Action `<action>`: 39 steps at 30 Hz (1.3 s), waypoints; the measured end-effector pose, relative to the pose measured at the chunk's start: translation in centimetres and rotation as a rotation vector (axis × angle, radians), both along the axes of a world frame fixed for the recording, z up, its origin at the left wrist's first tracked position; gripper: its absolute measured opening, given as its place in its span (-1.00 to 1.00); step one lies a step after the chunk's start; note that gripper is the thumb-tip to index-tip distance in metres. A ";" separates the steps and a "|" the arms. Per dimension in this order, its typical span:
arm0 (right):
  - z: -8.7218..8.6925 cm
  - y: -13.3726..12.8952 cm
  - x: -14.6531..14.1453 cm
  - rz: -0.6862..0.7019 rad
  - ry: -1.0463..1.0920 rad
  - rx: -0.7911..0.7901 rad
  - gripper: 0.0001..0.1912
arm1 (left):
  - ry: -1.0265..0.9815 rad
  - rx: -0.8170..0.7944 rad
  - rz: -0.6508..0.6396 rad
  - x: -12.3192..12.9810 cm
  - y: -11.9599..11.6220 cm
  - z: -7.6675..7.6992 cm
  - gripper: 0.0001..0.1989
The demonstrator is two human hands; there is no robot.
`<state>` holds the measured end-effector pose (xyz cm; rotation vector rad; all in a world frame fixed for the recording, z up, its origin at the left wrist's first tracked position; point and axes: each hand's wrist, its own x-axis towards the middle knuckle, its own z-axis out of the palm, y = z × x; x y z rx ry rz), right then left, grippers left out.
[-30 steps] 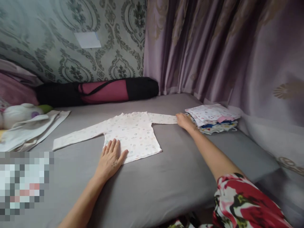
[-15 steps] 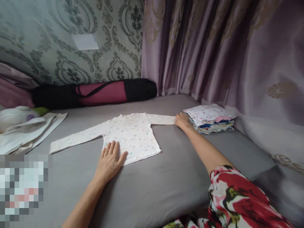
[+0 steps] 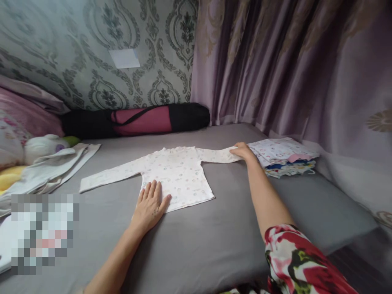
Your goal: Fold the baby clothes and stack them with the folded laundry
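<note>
A small white patterned shirt (image 3: 180, 175) lies spread on the grey sheet, its sleeves out to both sides. My left hand (image 3: 151, 204) rests flat on its lower left corner, fingers apart. At the end of the right sleeve is my right hand (image 3: 243, 151), its fingers closed on the cuff, beside the folded clothes. Those clothes (image 3: 281, 151) form a stack with a white printed piece on top.
Behind the shirt, a black and maroon long bag (image 3: 143, 120) lies along the wall. At the left are a white plush toy (image 3: 44, 147), pale folded cloths (image 3: 58, 167) and a pixelated patch. A purple curtain (image 3: 245, 61) hangs behind the stack.
The view has turned slightly left, so things sit further right. My right hand has shifted its hold on the sleeve end, wrist raised, and the sleeve bends a little. My left hand stays flat.
</note>
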<state>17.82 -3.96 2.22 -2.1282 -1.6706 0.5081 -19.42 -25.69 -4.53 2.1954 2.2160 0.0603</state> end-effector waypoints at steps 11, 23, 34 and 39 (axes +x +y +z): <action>0.9 0.7 -5.2 -0.185 1.044 0.232 -0.65 | -0.026 -0.004 -0.079 -0.4 2.0 3.4 -0.46; 2.4 0.8 -3.7 0.055 1.233 0.310 -0.60 | -0.483 0.218 -0.573 4.4 17.3 1.4 -0.68; 1.1 1.5 -2.1 0.064 1.397 0.321 -0.60 | -0.210 0.015 -0.525 7.8 23.4 0.1 -0.46; 1.6 1.4 -2.6 0.067 1.404 0.325 -0.60 | -0.101 -0.118 -0.464 8.0 23.7 1.8 -0.35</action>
